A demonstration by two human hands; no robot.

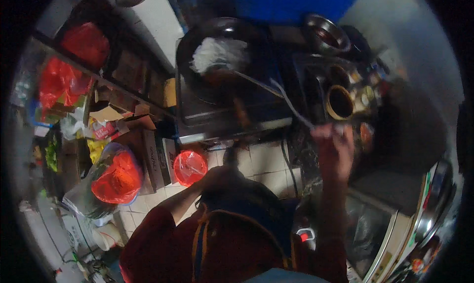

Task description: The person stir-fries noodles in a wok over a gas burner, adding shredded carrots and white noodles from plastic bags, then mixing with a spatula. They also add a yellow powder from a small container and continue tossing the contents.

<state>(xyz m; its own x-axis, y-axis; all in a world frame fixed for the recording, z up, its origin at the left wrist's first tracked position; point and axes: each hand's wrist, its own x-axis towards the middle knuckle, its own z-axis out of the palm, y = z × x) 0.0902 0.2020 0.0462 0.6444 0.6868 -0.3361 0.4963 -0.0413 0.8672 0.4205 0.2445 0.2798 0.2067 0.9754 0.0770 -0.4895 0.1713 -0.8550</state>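
Note:
A dark wok (pixel 211 83) stands on the stove (pixel 192 135), with a white heap of food (pixel 218 53) in its upper part. A ladle or spatula (pixel 259 84) reaches into the food, its thin handle slanting to the right. My right hand (pixel 335 146), blurred, is closed around the near end of a long, thin, pale utensil (pixel 296 111) to the right of the wok. Whether this is separate from the ladle or spatula is unclear. My left hand (pixel 222 174) is low in front of the stove, by a dark, blurred shape; its fingers and any hold are hard to make out.
A metal bowl (pixel 327 33) stands at the upper right, above a round container (pixel 340 102) of dark contents and small jars (pixel 364 96). Below the stove is a red-lined bin (pixel 190 168). Cardboard boxes (pixel 148 157) and red plastic bags (pixel 66 83) occupy the left side.

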